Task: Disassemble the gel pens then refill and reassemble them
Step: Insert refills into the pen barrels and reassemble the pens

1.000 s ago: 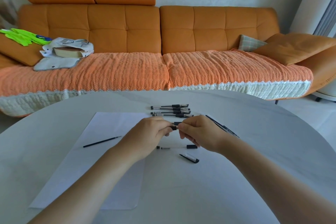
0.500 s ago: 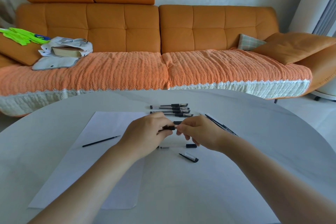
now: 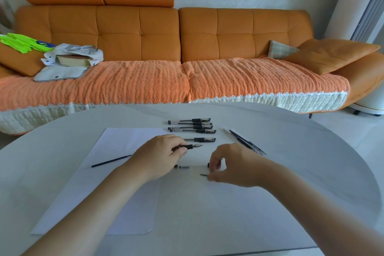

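Since half a second ago our hands have parted — left hand [image 3: 164, 151] pinches the slim black-and-clear plastic gel pen [image 3: 192, 146] at its rubber sleeve, tip right, above the white round surface [image 3: 291, 151]. Right hand [image 3: 232, 164] closes fingertips around the small black cap [image 3: 204, 175] — light, slippery, easily rolled.

Soft, even daylight, faint shadows; wide-angle bending curves the edges; the right hand [image 3: 232, 164] slightly motion-blurred.
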A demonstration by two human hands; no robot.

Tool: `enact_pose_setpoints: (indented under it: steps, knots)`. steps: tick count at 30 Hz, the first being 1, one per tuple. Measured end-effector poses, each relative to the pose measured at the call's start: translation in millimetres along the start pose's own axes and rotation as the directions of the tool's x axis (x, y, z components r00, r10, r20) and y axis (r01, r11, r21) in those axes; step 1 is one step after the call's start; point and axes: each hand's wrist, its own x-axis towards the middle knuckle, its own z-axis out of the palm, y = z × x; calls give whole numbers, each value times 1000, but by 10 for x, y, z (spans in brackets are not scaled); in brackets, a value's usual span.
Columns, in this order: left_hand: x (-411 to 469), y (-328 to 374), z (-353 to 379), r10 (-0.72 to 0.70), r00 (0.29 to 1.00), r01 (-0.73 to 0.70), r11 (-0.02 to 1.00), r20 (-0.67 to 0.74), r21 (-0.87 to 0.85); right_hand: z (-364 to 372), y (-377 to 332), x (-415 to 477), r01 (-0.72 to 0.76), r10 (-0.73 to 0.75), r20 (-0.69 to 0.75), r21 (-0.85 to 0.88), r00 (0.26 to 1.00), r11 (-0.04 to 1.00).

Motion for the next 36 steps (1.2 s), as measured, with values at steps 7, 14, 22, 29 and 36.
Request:
enact_pose_setpoints:
  steps: [7,14,22,29,36]
  knots:
    - [-30,-4,-24,42,999,-39,996,-32,84,-54,39,102,20,55,-248,292,967,956]
    - [-11,2,-9,12,999,-11,1000,-44,5,-58,-40,161,-8,112,-213,435,971,900]
    - [4,30,12,-5,1000,5,993,5,-115,-61,-129,155,-25,117,-158,493,980,870]
    - [3,21,-32,-34,999,35,992,9,-118,-17,-160,163,-71,148,-98,546,984,835]
    - [3,57,-64,52,995,-60,992,-80,-108,26,-142,233,-51,146,-81,685,986,727]
